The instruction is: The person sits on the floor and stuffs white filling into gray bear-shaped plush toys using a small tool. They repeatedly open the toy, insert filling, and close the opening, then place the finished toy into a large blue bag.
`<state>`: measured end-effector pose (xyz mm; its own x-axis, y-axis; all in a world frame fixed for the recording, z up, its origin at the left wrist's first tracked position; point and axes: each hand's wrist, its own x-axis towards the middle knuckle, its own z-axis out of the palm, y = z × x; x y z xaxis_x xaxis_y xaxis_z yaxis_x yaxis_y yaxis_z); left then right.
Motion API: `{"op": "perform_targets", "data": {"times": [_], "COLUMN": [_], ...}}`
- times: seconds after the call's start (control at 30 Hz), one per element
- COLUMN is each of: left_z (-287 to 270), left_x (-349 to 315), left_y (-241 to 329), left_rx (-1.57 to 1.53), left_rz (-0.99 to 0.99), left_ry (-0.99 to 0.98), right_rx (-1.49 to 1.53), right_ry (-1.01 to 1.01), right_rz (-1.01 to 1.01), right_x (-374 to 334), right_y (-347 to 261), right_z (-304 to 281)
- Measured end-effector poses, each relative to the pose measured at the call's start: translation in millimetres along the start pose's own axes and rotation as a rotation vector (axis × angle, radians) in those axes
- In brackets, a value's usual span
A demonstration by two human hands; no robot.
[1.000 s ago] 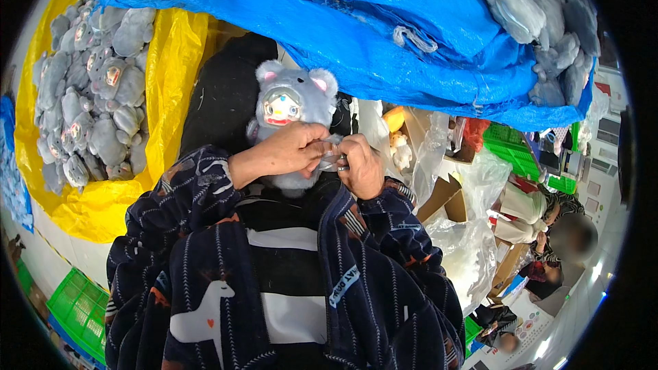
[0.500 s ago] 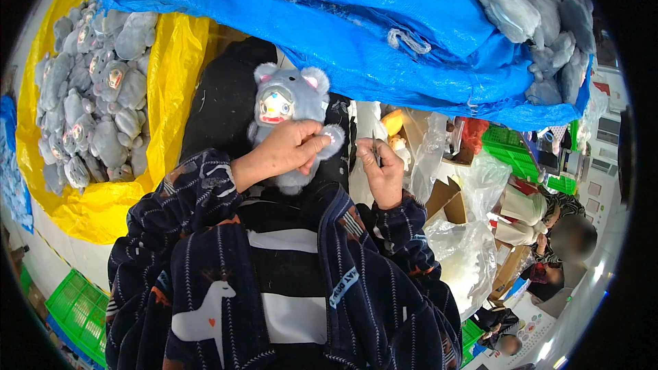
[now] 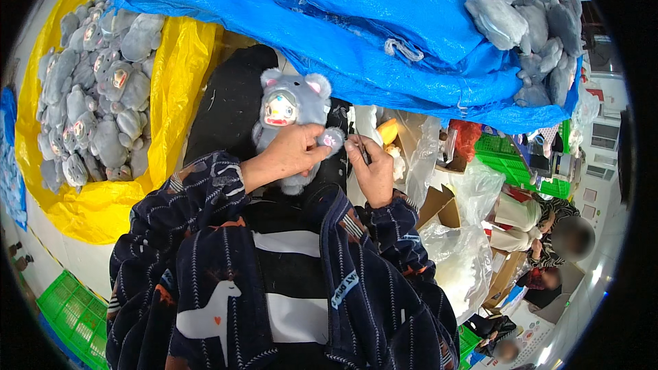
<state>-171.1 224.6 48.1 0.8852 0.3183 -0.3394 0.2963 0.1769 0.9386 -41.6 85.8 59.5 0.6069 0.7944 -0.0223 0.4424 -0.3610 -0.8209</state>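
Note:
A grey plush toy bear (image 3: pixel 296 96) with a painted doll face and pink inner ears rests on my lap. My left hand (image 3: pixel 291 154) lies across its body, fingers closed around the base of one paw (image 3: pixel 332 140), whose pale pad with pink marks faces up. Just right of that paw is my right hand (image 3: pixel 370 168), closed in a pinch on a thin dark metal tool (image 3: pixel 362 145). The tool's exact kind is too small to make out. Its tip is close to the paw's edge; whether they touch I cannot tell.
At left, a yellow sack (image 3: pixel 179 75) holds many grey plush toys (image 3: pixel 96 99). Blue sheeting (image 3: pixel 397 20) spreads in front, with grey plush pieces (image 3: pixel 504 24) on its right. Cardboard (image 3: pixel 439 207), clear plastic bags (image 3: pixel 459 260) and green crates (image 3: pixel 504 157) stand right. Other people (image 3: pixel 572 236) sit beyond.
My right hand has moved left to the paw, bringing the thin tool up beside it. My left hand keeps its hold, and the paw's pad has turned more upward.

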Motion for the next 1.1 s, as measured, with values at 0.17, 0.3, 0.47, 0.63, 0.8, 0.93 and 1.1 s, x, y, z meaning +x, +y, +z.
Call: {"op": "perform_targets", "data": {"times": [0.17, 0.3, 0.47, 0.63, 0.8, 0.93, 1.1], "left_z": [2, -1, -4, -4, -8, -8, -6], "left_x": [-2, -2, -1, 0, -1, -1, -2], "left_y": [-3, -6, -7, -7, -10, -7, -5], "left_rx": [0.053, 0.02, -0.035, 0.02, -0.036, -0.024, 0.005], "left_rz": [0.042, 0.057, 0.029, 0.053, 0.064, -0.004, -0.011], "left_ry": [0.004, -0.012, -0.037, -0.033, -0.081, -0.074, -0.052], "right_rx": [-0.088, 0.295, 0.65, 0.195, 0.348, 0.444, 0.284], "right_ry": [-0.084, -0.171, -0.228, -0.124, -0.262, -0.257, -0.088], "right_rz": [0.022, 0.094, 0.402, 0.139, 0.275, 0.326, 0.11], "right_x": [10, 12, 3, 8, 8, 5, 8], "right_y": [-14, 4, 11, -12, -10, 10, 4], "right_z": [22, 24, 7, 17, 12, 6, 5]}}
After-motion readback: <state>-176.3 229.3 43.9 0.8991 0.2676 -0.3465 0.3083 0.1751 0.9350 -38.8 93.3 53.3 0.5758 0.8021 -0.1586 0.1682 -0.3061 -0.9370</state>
